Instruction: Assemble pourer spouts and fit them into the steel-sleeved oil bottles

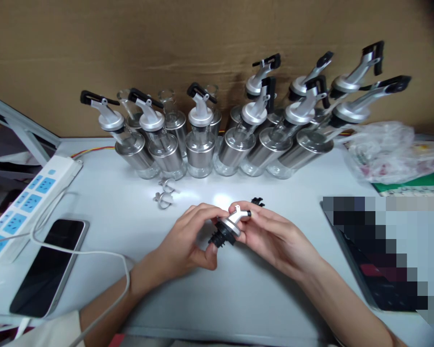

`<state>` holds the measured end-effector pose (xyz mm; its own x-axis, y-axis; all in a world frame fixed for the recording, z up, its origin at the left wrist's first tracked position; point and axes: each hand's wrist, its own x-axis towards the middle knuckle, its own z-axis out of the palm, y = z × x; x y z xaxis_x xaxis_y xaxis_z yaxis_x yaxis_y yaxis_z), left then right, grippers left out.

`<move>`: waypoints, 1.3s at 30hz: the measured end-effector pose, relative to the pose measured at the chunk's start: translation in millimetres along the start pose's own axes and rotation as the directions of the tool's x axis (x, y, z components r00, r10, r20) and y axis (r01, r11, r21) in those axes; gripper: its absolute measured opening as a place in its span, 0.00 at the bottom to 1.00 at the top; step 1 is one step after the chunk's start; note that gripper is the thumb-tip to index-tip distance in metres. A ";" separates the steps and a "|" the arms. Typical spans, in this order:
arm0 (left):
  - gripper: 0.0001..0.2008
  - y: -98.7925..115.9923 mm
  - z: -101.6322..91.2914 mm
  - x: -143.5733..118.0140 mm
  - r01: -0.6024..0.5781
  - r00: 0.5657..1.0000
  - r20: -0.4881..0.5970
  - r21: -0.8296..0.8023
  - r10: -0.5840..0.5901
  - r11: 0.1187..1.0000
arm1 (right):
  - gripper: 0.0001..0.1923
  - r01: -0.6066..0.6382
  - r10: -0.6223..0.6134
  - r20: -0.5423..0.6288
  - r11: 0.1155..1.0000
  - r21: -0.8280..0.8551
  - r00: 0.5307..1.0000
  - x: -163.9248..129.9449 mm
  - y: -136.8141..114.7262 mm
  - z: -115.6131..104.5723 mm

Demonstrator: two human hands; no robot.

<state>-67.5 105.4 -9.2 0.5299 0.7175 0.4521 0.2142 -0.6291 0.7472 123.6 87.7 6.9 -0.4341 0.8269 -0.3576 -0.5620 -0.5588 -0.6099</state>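
Between both hands is a bottle pourer spout (235, 219), silver on top with a black ribbed stopper and a black tip. My left hand (191, 236) pinches its stopper end, thumb below and fingers above. At the spout end, the fingers of my right hand (271, 231) close around the silver part and tip. Small black parts (258, 201) lie on the table just behind my right hand. Two silver pourer caps (165, 193) rest beyond my left hand, in front of the bottles.
Several glass-and-steel bottles (200, 149) stand along the back, most topped with pourers. A white power strip (29, 207), a phone (48, 267) and a white cable (94, 252) are at left; the cable crosses my left forearm. Clear plastic bags (383, 149) and a dark tablet-like device (365, 260) lie at right.
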 end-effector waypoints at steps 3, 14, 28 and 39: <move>0.20 -0.6 0.8 -1.0 -0.001 1.000 -0.017 0.001 0.001 1.000 | 0.10 -0.007 0.007 0.016 1.000 -0.007 1.000 -0.1 1.6 0.3; 0.17 -0.5 0.4 -0.2 0.001 0.999 -0.038 -0.022 -0.002 1.000 | 0.09 -0.008 0.009 0.039 1.000 -0.021 0.999 0.2 2.1 2.9; 0.16 -0.4 -0.8 1.9 -0.031 0.999 -0.039 -0.026 0.030 0.999 | 0.08 -0.003 0.004 0.048 1.000 -0.008 0.999 -1.5 1.6 4.4; 0.16 -2.7 0.1 0.7 -0.062 0.997 -0.047 -0.052 0.060 0.997 | 0.11 0.017 -0.013 0.029 0.987 -0.159 0.999 -0.6 1.9 2.5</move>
<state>-67.7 107.6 -11.0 0.5025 0.6918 0.5186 0.1377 -0.6562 0.7419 121.0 86.0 7.7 -0.4472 0.8317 -0.3290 -0.4501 -0.5271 -0.7208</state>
